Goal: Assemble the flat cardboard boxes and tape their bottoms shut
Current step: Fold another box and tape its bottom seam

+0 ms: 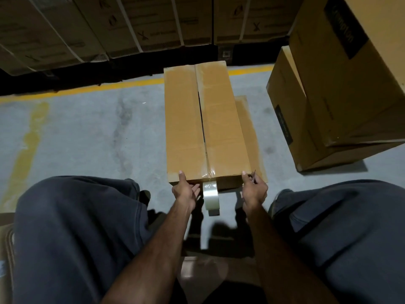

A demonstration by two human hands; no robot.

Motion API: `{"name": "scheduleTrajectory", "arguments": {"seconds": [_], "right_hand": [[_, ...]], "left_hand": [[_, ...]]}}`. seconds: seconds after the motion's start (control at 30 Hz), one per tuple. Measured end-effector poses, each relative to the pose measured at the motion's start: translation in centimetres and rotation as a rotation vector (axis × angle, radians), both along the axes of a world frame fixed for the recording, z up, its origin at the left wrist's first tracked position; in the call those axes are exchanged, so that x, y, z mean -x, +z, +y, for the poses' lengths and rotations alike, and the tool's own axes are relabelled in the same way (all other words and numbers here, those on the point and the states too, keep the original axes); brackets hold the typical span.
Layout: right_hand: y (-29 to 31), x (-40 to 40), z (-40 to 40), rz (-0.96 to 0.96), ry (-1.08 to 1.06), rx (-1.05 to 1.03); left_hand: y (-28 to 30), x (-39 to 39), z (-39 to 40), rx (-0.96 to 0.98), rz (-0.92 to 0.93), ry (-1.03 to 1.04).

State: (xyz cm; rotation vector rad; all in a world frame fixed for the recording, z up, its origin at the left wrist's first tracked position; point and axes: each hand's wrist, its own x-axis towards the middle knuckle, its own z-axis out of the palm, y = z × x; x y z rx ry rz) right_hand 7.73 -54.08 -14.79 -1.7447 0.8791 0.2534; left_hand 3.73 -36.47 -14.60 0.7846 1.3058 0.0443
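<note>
A long brown cardboard box (186,128) lies on the concrete floor in front of me, its two flaps folded shut. Clear tape (210,168) covers the near end of the centre seam, and farther along the seam shows as a dark gap. The roll of clear tape (210,195) hangs from that strip over the box's near end. My left hand (185,191) rests at the near left edge, thumb on top, fingers straight along the front face. My right hand (255,191) is at the near right corner and pinches a thin dark tool (254,175).
A loose flap (248,128) sticks out along the box's right side. Large stacked cartons (328,95) stand close on the right. Strapped cartons (87,29) line the back behind a yellow floor line (87,88). My knees (76,227) frame the near floor on both sides.
</note>
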Motion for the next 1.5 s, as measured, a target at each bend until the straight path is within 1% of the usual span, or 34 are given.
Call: {"name": "scheduleTrajectory", "arguments": {"seconds": [0.1, 0.2, 0.37, 0.4, 0.53, 0.6, 0.67, 0.73, 0.83, 0.93, 1.03, 1.1, 1.2, 1.3, 1.5], "right_hand": [[-0.3, -2.2, 0.4, -0.059, 0.109, 0.075], [-0.3, -5.7, 1.1, -0.052, 0.208, 0.098], [-0.8, -9.3, 2.1, -0.043, 0.275, 0.123], [-0.6, -9.3, 2.1, -0.055, 0.273, 0.129], [1.3, -7.5, 2.1, -0.123, 0.211, 0.113], [3.0, -6.1, 2.5, -0.150, 0.224, 0.070], [5.4, -4.6, 3.0, -0.187, 0.269, 0.047], [7.8, -3.1, 3.2, -0.245, 0.323, 0.035], [11.7, -0.6, 3.3, -0.347, 0.409, 0.063], [15.1, 2.3, 3.1, -0.527, 0.581, 0.148], [18.4, 5.3, 3.0, -0.674, 0.710, 0.201], [20.1, 7.2, 2.9, -0.699, 0.771, 0.209], [21.6, 9.3, 2.7, -0.715, 0.838, 0.173], [22.3, 10.2, 2.5, -0.718, 0.824, 0.131], [22.4, 9.3, 2.1, -0.719, 0.669, 0.104]], "left_hand": [[-0.4, -1.9, 1.7, 0.006, -0.024, -0.007], [-0.9, -4.2, 4.3, 0.014, -0.055, -0.032], [-1.1, -6.2, 6.3, -0.004, -0.046, -0.097], [-0.7, -6.1, 6.1, -0.034, -0.014, -0.102], [1.8, -4.9, 4.0, -0.252, 0.198, -0.069], [3.8, -4.0, 2.5, -0.328, 0.211, -0.087], [6.2, -3.7, 1.0, -0.352, 0.101, -0.194], [9.3, -3.5, -0.2, -0.318, -0.064, -0.368], [14.6, -2.2, -1.6, -0.306, -0.237, -0.612], [19.1, 0.6, -2.5, -0.314, -0.382, -0.693], [22.0, 3.9, -2.6, -0.369, -0.481, -0.682], [23.2, 5.8, -2.3, -0.366, -0.515, -0.647], [24.1, 7.5, -1.8, -0.325, -0.515, -0.631], [24.3, 8.0, -1.5, -0.302, -0.522, -0.600], [23.3, 6.7, 0.9, -0.227, -0.567, -0.334]]}}
